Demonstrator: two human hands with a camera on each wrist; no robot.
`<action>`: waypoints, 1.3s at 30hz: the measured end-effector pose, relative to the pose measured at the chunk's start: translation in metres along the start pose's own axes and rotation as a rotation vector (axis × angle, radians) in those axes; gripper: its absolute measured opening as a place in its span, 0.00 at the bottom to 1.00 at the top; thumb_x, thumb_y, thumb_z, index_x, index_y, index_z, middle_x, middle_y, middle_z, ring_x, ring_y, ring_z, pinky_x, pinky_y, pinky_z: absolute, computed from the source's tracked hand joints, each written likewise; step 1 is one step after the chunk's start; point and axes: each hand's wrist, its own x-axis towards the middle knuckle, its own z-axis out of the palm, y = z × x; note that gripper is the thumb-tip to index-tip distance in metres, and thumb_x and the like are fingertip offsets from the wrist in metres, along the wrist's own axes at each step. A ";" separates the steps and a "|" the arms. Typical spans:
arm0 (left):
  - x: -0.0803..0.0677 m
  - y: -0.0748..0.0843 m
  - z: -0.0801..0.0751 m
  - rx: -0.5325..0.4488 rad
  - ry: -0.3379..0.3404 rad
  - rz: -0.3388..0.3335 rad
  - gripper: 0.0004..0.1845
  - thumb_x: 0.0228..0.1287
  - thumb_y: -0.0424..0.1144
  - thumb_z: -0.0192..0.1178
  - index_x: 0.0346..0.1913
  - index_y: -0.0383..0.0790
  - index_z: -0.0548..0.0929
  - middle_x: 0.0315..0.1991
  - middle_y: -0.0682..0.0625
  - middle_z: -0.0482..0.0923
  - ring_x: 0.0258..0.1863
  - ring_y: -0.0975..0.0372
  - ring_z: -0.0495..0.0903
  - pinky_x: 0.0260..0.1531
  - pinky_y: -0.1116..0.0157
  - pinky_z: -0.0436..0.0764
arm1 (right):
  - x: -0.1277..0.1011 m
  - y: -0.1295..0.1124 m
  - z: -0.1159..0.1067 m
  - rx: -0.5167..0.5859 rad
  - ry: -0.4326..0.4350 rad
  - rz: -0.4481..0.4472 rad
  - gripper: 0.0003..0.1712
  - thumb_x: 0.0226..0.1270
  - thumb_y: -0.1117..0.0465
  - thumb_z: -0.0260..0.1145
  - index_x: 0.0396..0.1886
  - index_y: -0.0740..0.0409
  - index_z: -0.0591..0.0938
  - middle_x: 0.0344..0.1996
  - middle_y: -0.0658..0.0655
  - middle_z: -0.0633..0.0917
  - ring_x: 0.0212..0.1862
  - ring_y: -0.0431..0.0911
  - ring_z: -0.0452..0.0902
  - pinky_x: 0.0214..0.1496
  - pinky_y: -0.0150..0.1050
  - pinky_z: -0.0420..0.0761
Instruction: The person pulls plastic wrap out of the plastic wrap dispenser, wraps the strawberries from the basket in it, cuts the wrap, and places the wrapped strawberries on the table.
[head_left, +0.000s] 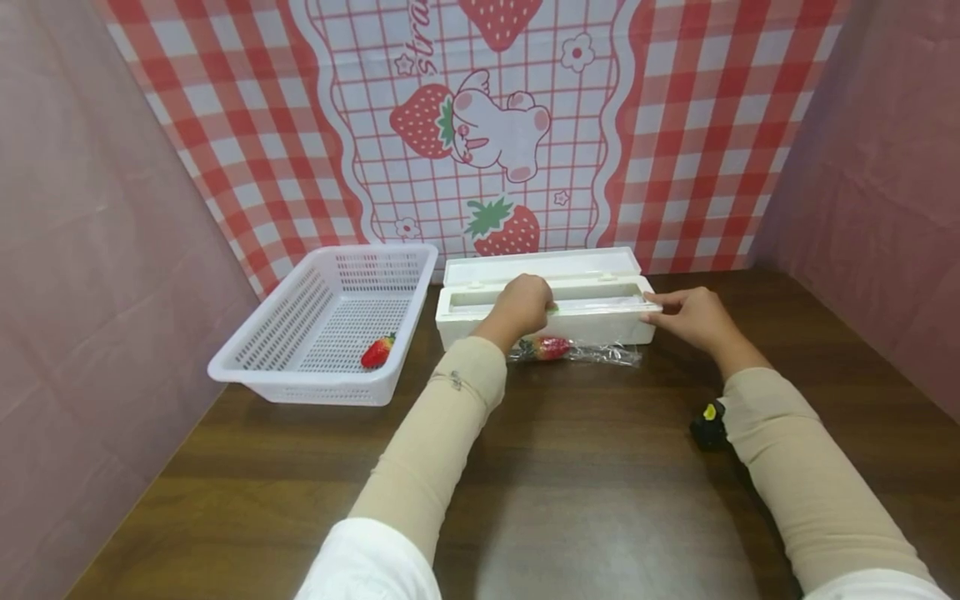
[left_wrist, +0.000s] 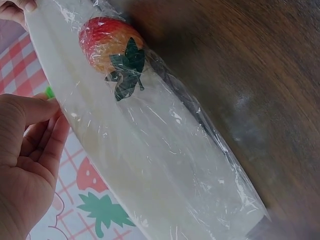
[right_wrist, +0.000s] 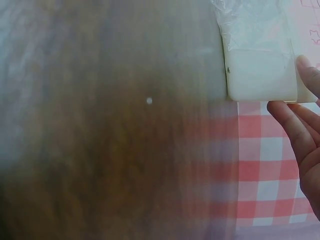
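Note:
A long white cling film dispenser (head_left: 465, 327) stands near the back wall with its lid (head_left: 540, 267) raised. My left hand (head_left: 525, 302) is at its front edge, thumb and fingers pinching a small green slider (left_wrist: 49, 92), mostly hidden by the fingers. My right hand (head_left: 693, 317) grips the dispenser's right end, thumb on the front face and fingers round the corner. Clear cling film (head_left: 611, 356) hangs down the front onto the table. Under the film lies a red strawberry (head_left: 553, 348) with green leaves, against the dispenser's foot.
To the left stands a white perforated basket (head_left: 277, 379), with another strawberry (head_left: 377, 351) inside. A small black thing with a yellow spot (head_left: 708, 425) is by the right sleeve. A red-checked cloth (head_left: 697, 142) covers the wall behind the brown table (head_left: 585, 467).

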 end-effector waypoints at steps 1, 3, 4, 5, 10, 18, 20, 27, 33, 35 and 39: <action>0.000 0.000 0.000 -0.001 0.000 0.000 0.10 0.64 0.39 0.63 0.27 0.41 0.89 0.32 0.51 0.86 0.35 0.58 0.82 0.47 0.64 0.79 | 0.000 0.000 0.000 0.003 0.001 0.002 0.30 0.58 0.49 0.74 0.56 0.62 0.81 0.16 0.53 0.79 0.31 0.52 0.70 0.26 0.37 0.68; -0.001 -0.001 0.000 -0.006 -0.001 -0.001 0.11 0.65 0.39 0.62 0.27 0.41 0.89 0.32 0.51 0.86 0.36 0.58 0.82 0.47 0.64 0.79 | -0.001 0.000 0.000 0.007 0.001 0.006 0.30 0.58 0.50 0.74 0.56 0.62 0.81 0.18 0.54 0.80 0.31 0.52 0.70 0.26 0.37 0.68; -0.002 -0.001 -0.001 -0.009 -0.001 -0.001 0.11 0.65 0.39 0.62 0.28 0.41 0.89 0.32 0.51 0.86 0.36 0.57 0.82 0.47 0.64 0.79 | -0.001 -0.001 0.000 0.008 0.001 0.009 0.30 0.58 0.50 0.74 0.56 0.62 0.81 0.18 0.55 0.81 0.31 0.52 0.70 0.26 0.37 0.68; -0.002 -0.001 -0.001 -0.013 -0.002 -0.001 0.10 0.65 0.39 0.63 0.28 0.40 0.89 0.32 0.51 0.86 0.36 0.57 0.82 0.48 0.64 0.79 | -0.001 -0.001 0.001 0.012 0.000 0.016 0.30 0.58 0.50 0.73 0.56 0.62 0.80 0.18 0.55 0.81 0.30 0.51 0.69 0.25 0.37 0.68; -0.005 -0.002 -0.002 -0.029 0.001 -0.002 0.07 0.63 0.36 0.63 0.29 0.40 0.89 0.34 0.51 0.87 0.37 0.58 0.83 0.48 0.64 0.79 | -0.001 -0.001 0.002 0.017 0.004 0.029 0.30 0.58 0.49 0.73 0.56 0.62 0.80 0.18 0.55 0.80 0.30 0.51 0.69 0.24 0.37 0.68; -0.007 -0.004 -0.004 -0.044 0.001 -0.002 0.08 0.62 0.35 0.63 0.27 0.40 0.88 0.33 0.50 0.87 0.36 0.57 0.82 0.47 0.63 0.79 | -0.002 -0.001 0.001 0.010 0.000 0.029 0.31 0.59 0.48 0.73 0.56 0.62 0.80 0.19 0.55 0.81 0.31 0.52 0.70 0.25 0.37 0.69; -0.008 -0.005 -0.004 -0.043 0.002 0.003 0.08 0.63 0.36 0.63 0.27 0.40 0.88 0.33 0.50 0.86 0.36 0.57 0.82 0.48 0.63 0.79 | -0.002 -0.002 0.001 0.008 0.002 0.028 0.30 0.59 0.49 0.73 0.56 0.62 0.80 0.18 0.54 0.79 0.31 0.51 0.70 0.25 0.37 0.68; -0.010 -0.008 -0.004 -0.050 0.013 -0.003 0.09 0.63 0.36 0.63 0.25 0.40 0.87 0.32 0.50 0.86 0.35 0.57 0.82 0.47 0.63 0.79 | -0.003 -0.004 0.000 0.002 0.000 0.016 0.30 0.60 0.49 0.73 0.56 0.63 0.80 0.14 0.51 0.73 0.30 0.52 0.69 0.25 0.38 0.68; -0.012 -0.011 -0.004 -0.065 0.009 -0.018 0.08 0.63 0.36 0.63 0.28 0.40 0.88 0.34 0.50 0.86 0.37 0.57 0.82 0.49 0.63 0.78 | -0.003 -0.004 0.001 0.017 -0.005 0.030 0.30 0.60 0.49 0.72 0.57 0.63 0.80 0.15 0.52 0.76 0.31 0.52 0.69 0.24 0.37 0.68; -0.012 -0.012 -0.004 -0.067 0.012 -0.018 0.08 0.64 0.37 0.63 0.28 0.40 0.88 0.34 0.50 0.86 0.37 0.57 0.82 0.49 0.63 0.79 | -0.003 -0.004 0.001 0.020 -0.003 0.021 0.30 0.60 0.49 0.72 0.57 0.63 0.80 0.15 0.51 0.75 0.30 0.51 0.69 0.24 0.37 0.68; -0.013 -0.015 -0.004 -0.053 0.020 -0.006 0.11 0.64 0.37 0.63 0.23 0.40 0.87 0.32 0.50 0.86 0.34 0.56 0.82 0.46 0.62 0.79 | -0.003 -0.003 0.001 0.020 0.004 0.011 0.31 0.60 0.49 0.73 0.56 0.64 0.80 0.14 0.51 0.75 0.29 0.51 0.69 0.23 0.37 0.68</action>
